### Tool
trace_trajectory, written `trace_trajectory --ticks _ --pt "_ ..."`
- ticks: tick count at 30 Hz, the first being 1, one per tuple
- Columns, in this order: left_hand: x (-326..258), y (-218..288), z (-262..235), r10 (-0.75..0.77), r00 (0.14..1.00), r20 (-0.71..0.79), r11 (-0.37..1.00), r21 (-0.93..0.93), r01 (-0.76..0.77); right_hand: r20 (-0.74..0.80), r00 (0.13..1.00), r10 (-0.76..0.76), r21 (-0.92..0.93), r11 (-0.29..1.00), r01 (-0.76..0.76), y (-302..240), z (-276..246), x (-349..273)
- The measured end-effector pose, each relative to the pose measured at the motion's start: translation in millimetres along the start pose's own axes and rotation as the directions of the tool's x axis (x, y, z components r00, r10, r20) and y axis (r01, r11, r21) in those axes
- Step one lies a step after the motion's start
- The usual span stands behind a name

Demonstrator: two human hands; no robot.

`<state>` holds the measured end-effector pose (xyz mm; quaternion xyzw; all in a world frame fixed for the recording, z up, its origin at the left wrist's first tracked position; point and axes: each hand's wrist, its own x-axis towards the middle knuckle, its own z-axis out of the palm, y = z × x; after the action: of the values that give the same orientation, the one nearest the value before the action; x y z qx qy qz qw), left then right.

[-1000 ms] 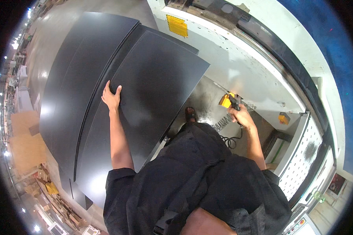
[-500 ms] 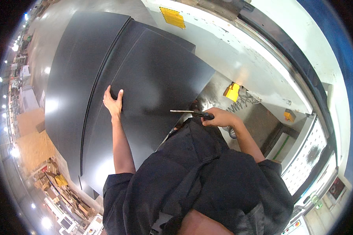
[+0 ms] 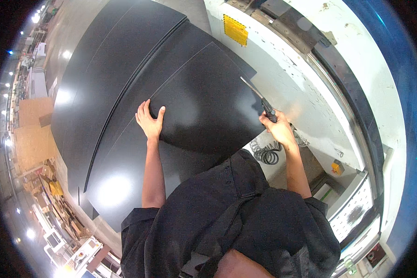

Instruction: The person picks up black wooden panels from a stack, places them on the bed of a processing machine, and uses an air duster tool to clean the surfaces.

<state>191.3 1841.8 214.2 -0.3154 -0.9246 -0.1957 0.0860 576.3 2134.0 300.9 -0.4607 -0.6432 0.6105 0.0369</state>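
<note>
Black sheet metal or board, I cannot tell which, makes the panel (image 3: 194,83) under the left hand (image 3: 149,121), whose fingers point to eleven o'clock, thumb well apart at one, gripping nothing. The right hand (image 3: 278,126), at three o'clock from it, is clamped round an air gun (image 3: 268,109), nozzle toward eleven. The panel gleams; a pale machine wall (image 3: 282,78) rises at the right hand's one o'clock. Past the panel's right edge, grey floor (image 3: 278,169) shows, with a coiled hose (image 3: 266,155) at seven.
</note>
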Motion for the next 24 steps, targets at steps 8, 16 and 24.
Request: trace_trajectory --ticks 8,16,24 --pt "2 -1 2 0.002 1.000 -0.011 1.000 0.001 -0.002 0.367 0.929 -0.057 -0.174 0.976 0.129 -11 18 -3" --pt "0 -8 7 0.010 0.999 -0.051 1.000 -0.006 -0.011 0.682 0.731 -0.009 -0.288 0.916 0.280 -22 42 -13" --pt "2 -13 10 0.043 0.998 -0.055 0.999 -0.025 -0.044 0.526 0.850 0.012 -0.397 0.888 0.233 -10 30 -49"
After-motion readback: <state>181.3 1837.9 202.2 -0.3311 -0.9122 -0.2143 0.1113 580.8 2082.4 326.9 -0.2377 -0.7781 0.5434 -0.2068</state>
